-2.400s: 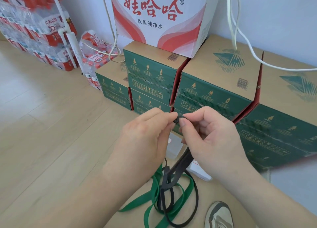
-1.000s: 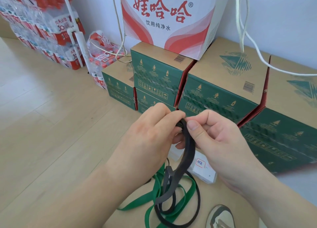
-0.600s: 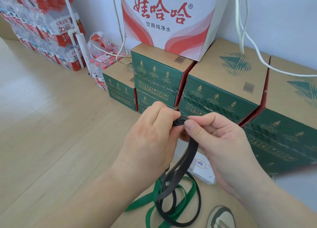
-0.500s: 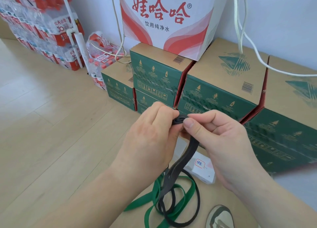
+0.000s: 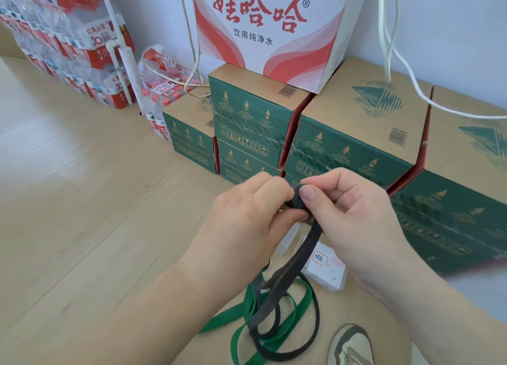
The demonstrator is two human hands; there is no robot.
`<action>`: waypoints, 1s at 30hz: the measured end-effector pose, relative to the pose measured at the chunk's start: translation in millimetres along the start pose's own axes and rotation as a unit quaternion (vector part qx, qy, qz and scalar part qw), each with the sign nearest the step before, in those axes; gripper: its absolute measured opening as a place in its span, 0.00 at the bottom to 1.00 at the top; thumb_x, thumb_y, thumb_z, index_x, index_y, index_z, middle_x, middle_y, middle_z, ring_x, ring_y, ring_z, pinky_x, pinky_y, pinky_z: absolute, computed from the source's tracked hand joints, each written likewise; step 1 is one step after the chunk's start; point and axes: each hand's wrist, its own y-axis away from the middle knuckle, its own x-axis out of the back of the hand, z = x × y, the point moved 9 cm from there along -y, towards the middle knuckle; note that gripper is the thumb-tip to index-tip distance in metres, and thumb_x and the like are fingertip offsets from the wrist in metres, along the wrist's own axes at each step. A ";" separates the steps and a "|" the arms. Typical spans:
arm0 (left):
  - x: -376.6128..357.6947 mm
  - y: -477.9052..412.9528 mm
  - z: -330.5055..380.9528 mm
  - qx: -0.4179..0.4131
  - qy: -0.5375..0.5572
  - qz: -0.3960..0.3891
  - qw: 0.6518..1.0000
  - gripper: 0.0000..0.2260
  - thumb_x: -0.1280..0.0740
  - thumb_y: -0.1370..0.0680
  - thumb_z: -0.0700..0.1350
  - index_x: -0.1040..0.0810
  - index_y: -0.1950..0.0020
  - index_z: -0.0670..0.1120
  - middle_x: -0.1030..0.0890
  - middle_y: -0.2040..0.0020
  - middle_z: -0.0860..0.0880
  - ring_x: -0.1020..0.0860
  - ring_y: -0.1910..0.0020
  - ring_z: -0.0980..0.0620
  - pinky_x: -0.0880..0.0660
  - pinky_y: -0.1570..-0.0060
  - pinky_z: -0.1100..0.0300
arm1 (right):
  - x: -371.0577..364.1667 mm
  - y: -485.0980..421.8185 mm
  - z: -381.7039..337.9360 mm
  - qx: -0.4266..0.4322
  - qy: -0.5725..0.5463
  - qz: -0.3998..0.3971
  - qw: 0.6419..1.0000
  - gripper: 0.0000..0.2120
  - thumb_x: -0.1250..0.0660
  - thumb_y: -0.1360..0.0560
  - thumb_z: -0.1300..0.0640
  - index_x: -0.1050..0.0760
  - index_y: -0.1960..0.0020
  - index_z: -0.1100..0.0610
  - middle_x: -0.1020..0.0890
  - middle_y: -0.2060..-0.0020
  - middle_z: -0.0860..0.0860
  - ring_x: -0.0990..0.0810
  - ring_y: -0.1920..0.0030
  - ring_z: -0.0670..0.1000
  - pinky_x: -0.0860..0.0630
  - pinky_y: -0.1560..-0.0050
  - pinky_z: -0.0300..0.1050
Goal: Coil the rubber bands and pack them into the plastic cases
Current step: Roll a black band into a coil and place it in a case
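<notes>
Head | carton (image 5: 263, 35): 娃哈哈 饮用纯净水 | left hand (image 5: 247, 222), right hand (image 5: 354, 213) pinch black band (image 5: 311, 241)

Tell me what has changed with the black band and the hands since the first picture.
The black rubber band has been wound from a pinched end into a small tight coil between the fingertips. The left hand and the right hand still grip it, as before. The green band and the plastic case below stay where they lay.
</notes>
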 end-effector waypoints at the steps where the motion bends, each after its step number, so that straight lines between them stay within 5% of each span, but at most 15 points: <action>1: -5.5 2.2 0.2 -0.004 0.007 -0.017 1.000 0.06 0.30 0.20 0.46 0.19 0.50 0.43 0.23 0.58 0.51 0.25 0.62 0.49 0.25 0.64 0.49 | 2.6 -2.4 0.1 -0.002 0.016 -0.001 1.000 0.04 0.30 0.22 0.66 0.19 0.53 0.58 0.13 0.62 0.54 0.15 0.63 0.47 0.17 0.57 0.41; 6: -6.0 4.4 0.1 -0.027 -0.004 -0.042 0.999 0.06 0.32 0.19 0.45 0.20 0.51 0.43 0.22 0.58 0.49 0.23 0.61 0.48 0.25 0.62 0.49 | -1.3 -2.9 -1.1 -0.001 0.073 -0.070 0.995 0.06 0.32 0.21 0.66 0.19 0.52 0.58 0.13 0.63 0.53 0.13 0.61 0.54 0.15 0.53 0.47; 12: -2.9 2.8 6.2 -0.069 -0.034 -0.041 0.996 0.21 0.30 0.20 0.44 0.24 0.28 0.40 0.22 0.48 0.45 0.24 0.52 0.48 0.23 0.54 0.54 | -20.2 3.6 -4.6 -0.004 0.023 -0.142 0.990 0.08 0.36 0.19 0.68 0.24 0.45 0.58 0.11 0.57 0.53 0.12 0.54 0.50 0.17 0.50 0.43; 17: 0.5 2.7 10.4 -0.073 -0.011 -0.021 0.997 0.13 0.34 0.18 0.46 0.19 0.39 0.39 0.23 0.50 0.45 0.24 0.54 0.46 0.24 0.54 0.52 | -20.4 3.2 6.3 -0.073 -0.116 -0.157 0.978 0.12 0.35 0.21 0.64 0.28 0.37 0.60 0.12 0.55 0.60 0.14 0.55 0.56 0.17 0.50 0.46; 23: 11.5 -4.6 8.4 -0.054 -0.040 0.034 0.997 0.10 0.29 0.21 0.44 0.20 0.45 0.38 0.23 0.51 0.45 0.24 0.54 0.45 0.24 0.56 0.49 | -10.3 -0.6 11.2 -0.085 -0.199 -0.122 0.969 0.05 0.28 0.29 0.59 0.20 0.56 0.60 0.15 0.53 0.65 0.17 0.55 0.61 0.17 0.46 0.61; 30: 20.4 1.2 13.6 -0.070 -0.053 0.070 0.994 0.18 0.23 0.24 0.51 0.24 0.59 0.39 0.26 0.62 0.48 0.28 0.64 0.48 0.30 0.68 0.52 | -11.0 5.2 9.1 -0.058 -0.163 -0.139 0.975 0.15 0.30 0.29 0.62 0.19 0.43 0.65 0.13 0.51 0.63 0.14 0.51 0.60 0.18 0.46 0.49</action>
